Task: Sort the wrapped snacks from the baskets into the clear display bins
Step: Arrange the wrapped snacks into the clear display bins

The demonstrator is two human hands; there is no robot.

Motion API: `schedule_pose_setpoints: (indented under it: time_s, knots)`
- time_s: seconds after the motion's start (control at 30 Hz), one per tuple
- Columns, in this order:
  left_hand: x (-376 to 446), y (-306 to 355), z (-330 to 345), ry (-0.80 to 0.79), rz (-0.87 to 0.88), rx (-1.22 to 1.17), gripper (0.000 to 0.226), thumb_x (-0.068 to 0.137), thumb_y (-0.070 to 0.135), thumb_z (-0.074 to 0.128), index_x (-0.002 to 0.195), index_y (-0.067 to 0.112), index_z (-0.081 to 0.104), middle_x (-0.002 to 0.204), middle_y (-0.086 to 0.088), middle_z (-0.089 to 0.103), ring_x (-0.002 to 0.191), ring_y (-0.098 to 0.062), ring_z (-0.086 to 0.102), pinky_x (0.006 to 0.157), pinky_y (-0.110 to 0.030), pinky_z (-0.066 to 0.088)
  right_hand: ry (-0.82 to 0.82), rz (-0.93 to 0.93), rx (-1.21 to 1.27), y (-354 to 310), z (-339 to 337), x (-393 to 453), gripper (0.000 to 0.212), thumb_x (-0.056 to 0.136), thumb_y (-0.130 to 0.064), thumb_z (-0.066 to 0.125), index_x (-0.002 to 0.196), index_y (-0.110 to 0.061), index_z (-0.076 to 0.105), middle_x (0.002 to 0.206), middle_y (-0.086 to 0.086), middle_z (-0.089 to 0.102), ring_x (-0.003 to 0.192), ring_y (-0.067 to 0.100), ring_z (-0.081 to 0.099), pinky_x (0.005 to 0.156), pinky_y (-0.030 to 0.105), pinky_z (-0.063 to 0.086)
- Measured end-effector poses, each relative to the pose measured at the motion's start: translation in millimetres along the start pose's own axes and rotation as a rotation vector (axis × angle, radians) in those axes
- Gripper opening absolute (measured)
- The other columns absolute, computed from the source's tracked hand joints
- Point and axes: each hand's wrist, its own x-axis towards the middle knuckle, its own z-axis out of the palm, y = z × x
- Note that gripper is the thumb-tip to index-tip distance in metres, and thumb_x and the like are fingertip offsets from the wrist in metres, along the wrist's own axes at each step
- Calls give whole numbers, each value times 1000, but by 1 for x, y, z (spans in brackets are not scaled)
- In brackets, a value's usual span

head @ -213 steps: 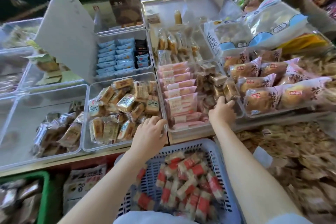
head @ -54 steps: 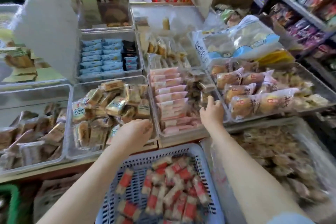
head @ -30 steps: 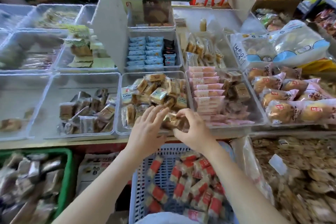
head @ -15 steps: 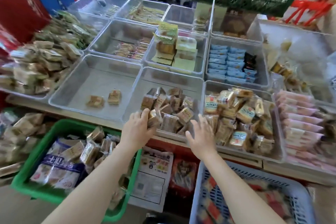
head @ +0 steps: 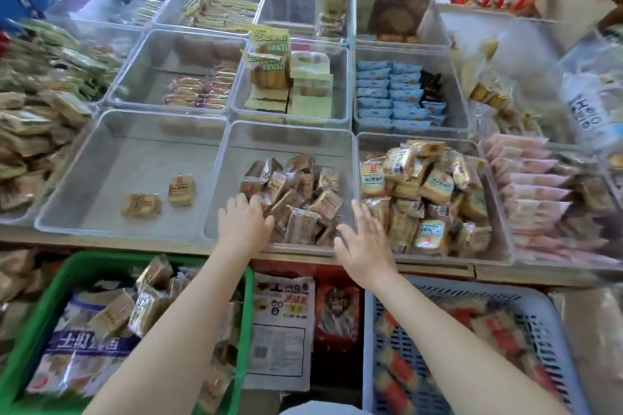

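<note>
Head view shows the left hand (head: 243, 225) at the near edge of the clear plastic display bin (head: 286, 136) that holds brown wrapped snack squares (head: 296, 199). Its fingers curl down onto the nearest packets of that pile; whether they actually pinch one I cannot tell, since the fingertips are hidden behind the knuckles. The right hand (head: 364, 242) hovers at the same bin's near right corner with fingers straight and spread, holding nothing, just beside the wall shared with the neighbouring bin of tan packets (head: 424, 192).

The step looks like settling brown packets into this bin. To do it well, the left hand should press or nudge the pile back from the front rim so nothing slides over, while the right hand steadies the corner and keeps brown packets from crossing into the tan ones.

Both forearms reach forward and up from below the bin, the left over a green plastic basket (head: 43, 296) of more wrapped snacks, the right over a pale blue slatted basket (head: 553, 320) of red-and-white packets.
</note>
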Motion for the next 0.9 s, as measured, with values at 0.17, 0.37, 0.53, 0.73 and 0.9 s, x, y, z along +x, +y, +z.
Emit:
schedule_pose_setpoints:
  time_s: [0.17,0.37,0.53,0.73,0.9]
  knots:
    - [-48,89,-12,214,342,-299,31,99,33,49,122,17,61,113,-2,64,102,-24,59,73,-34,46,162,-38,202,27,-33,-27,31,99,-21,50,128,-14,59,157,11,34,147,28,28,119,43,25]
    - [-74,230,4,101,643,-278,27,99,29,49,120,19,61,109,0,63,103,-23,59,74,-37,52,496,329,254,179,-97,-87,14,90,-10,56,94,-9,70,103,6,60,92,29,58,73,33,44]
    - [-79,341,21,48,738,-227,32,100,30,48,130,24,57,111,0,61,106,-23,58,75,-36,52,529,688,197,322,-148,-110,26,88,-11,56,113,-12,63,118,13,56,104,36,56,84,42,50]
    - [-82,417,43,7,632,-157,32,98,31,49,125,22,63,115,2,57,112,-21,51,83,-41,53,150,687,199,419,-159,-77,66,93,-33,57,151,-43,28,151,17,25,132,39,40,106,51,42]
    - [-89,428,46,28,562,-113,30,98,31,51,125,25,65,120,4,56,111,-21,52,76,-34,51,131,673,178,433,-138,-45,47,89,-40,64,133,-34,49,153,13,17,135,43,31,108,59,36]
